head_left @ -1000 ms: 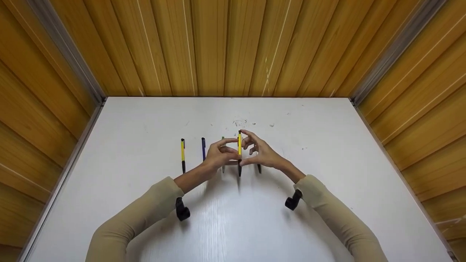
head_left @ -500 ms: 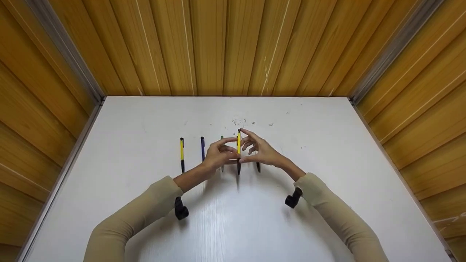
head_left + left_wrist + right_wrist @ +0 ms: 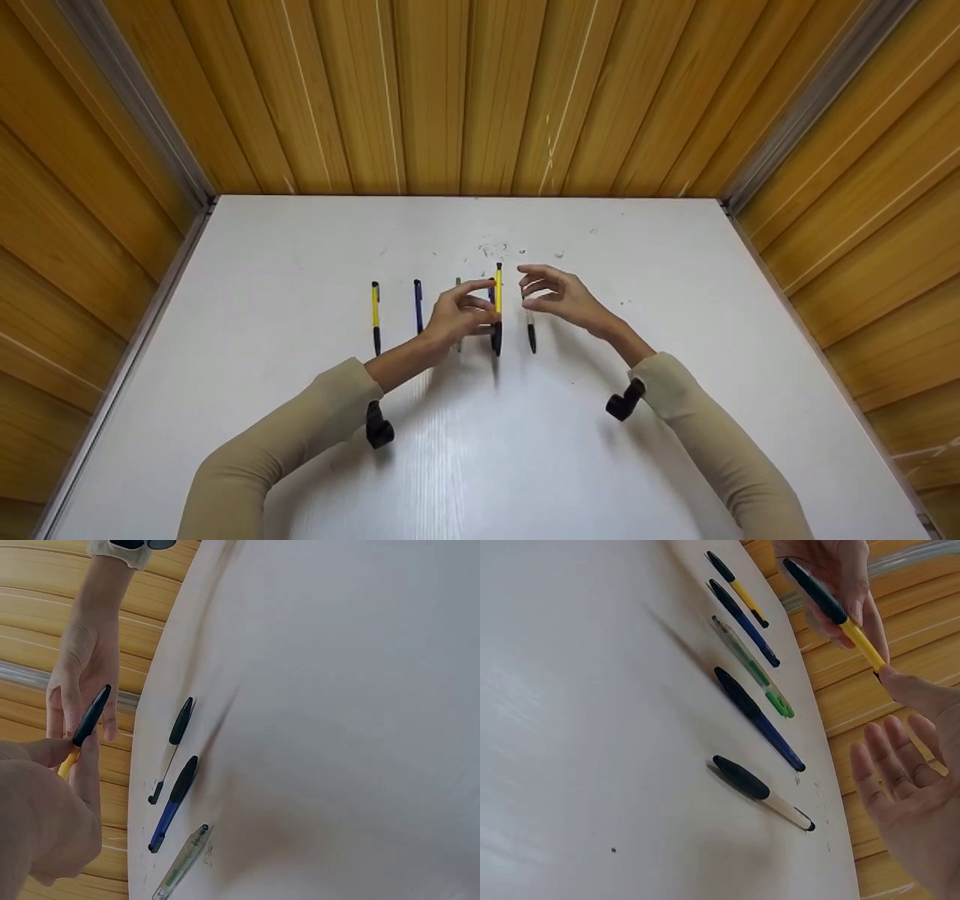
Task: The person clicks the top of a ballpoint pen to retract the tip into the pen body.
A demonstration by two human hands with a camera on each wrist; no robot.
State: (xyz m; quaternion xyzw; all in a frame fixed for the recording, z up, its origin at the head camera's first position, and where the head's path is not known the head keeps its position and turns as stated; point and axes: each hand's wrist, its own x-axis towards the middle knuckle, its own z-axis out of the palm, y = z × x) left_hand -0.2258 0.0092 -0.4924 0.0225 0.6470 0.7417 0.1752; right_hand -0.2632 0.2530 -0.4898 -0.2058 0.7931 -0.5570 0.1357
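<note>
My left hand pinches a yellow pen with a black grip, its dark tip pointing down toward me, above the white table. To the right, my right hand is apart from that pen, fingers loosely bent and holding nothing. Beneath the hands a row of pens lies on the table. A white pen with a black grip is under the right hand. A dark blue pen and a clear green pen lie beside it, partly hidden by the left hand in the head view.
Farther left on the table lie another blue pen and another yellow pen. Small dark marks dot the surface beyond the hands. Wood-patterned walls enclose the back and sides.
My right hand has let go of the yellow pen and moved right, away from it. My left hand keeps hold of the pen, which has shifted slightly right.
</note>
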